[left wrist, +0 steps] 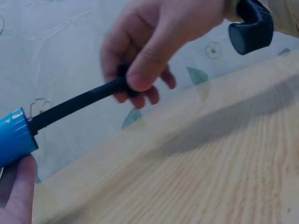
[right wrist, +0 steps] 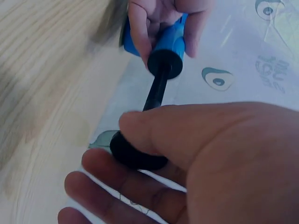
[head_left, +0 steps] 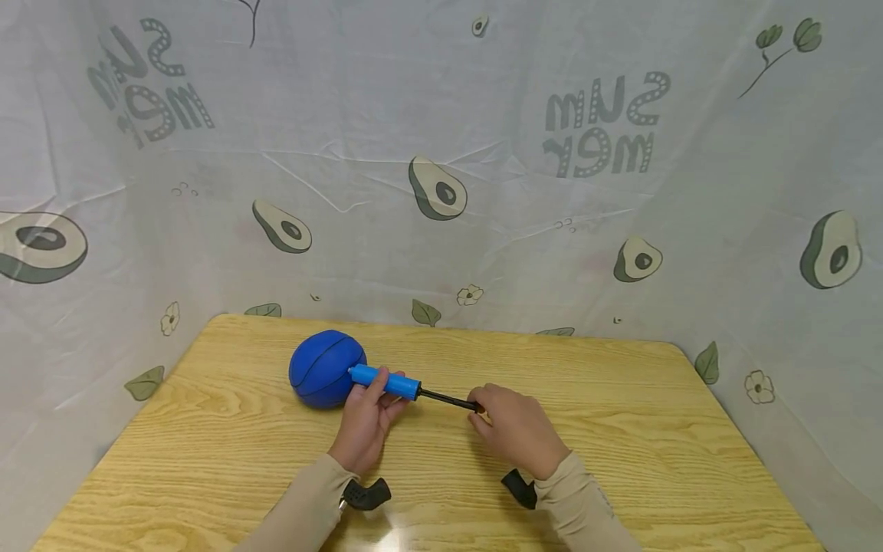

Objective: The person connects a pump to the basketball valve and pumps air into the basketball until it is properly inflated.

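A blue ball (head_left: 326, 369) with black seam lines sits on the left part of the table. My left hand (head_left: 367, 423) grips the blue barrel of a hand pump (head_left: 400, 386), whose tip points at the ball's right side. Whether a needle enters the ball is too small to tell. From the barrel's other end a black rod (left wrist: 77, 101) sticks out. My right hand (head_left: 517, 423) pinches the black handle (right wrist: 135, 154) at the rod's end between thumb and fingers, the other fingers loosely bent in the right wrist view.
The light wooden table (head_left: 621, 429) carries the ball, with a printed curtain (head_left: 359, 153) hanging behind and at both sides. A black wrist mount (head_left: 367, 494) sits at the left cuff and another black mount (head_left: 519, 489) at the right.
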{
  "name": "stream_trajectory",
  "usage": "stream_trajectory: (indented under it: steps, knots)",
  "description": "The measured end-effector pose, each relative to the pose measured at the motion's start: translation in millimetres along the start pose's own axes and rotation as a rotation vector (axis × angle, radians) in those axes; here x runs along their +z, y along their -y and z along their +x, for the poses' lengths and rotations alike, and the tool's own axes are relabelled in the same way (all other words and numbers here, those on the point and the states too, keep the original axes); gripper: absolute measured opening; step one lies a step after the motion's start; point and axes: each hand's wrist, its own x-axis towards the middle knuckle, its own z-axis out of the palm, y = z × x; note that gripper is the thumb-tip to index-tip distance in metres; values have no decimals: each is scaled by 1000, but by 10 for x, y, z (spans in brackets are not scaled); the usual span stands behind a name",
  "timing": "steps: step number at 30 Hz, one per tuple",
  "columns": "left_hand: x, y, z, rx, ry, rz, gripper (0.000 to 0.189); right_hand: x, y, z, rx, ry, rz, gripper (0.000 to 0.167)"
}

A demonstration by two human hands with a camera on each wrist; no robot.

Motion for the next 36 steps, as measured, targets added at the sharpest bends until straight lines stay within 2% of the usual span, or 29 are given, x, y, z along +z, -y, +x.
stream_trajectory:
  steps: [5, 8, 12, 16, 19, 26, 32, 36]
  knots:
    - [-57, -30, 9, 55, -98, -23, 63, -11, -10, 4, 33, -7, -3, 14]
    - [-70, -31, 4, 87, -149, -19, 60, -11, -8, 22, 0, -17, 6, 15]
    - [-63, -16, -2, 88, -164, -14, 55, 7, -24, 28, -77, -61, -18, 16]
    - [-20, 13, -15, 52, -129, 12, 51, 31, -31, 11, -168, -95, -42, 16]
    - [24, 48, -32, 20, -86, 40, 51, 44, -14, 7, -205, -93, -49, 17]
    - [140, 123, -105, -42, 16, 70, 55, 72, 37, 10, -209, -69, -36, 17]
    - [184, 205, -168, -77, 116, 90, 60, 106, 55, 15, -231, -45, -4, 17]
    - [184, 201, -175, -68, 128, 103, 62, 121, 49, 17, -196, -37, 10, 17]
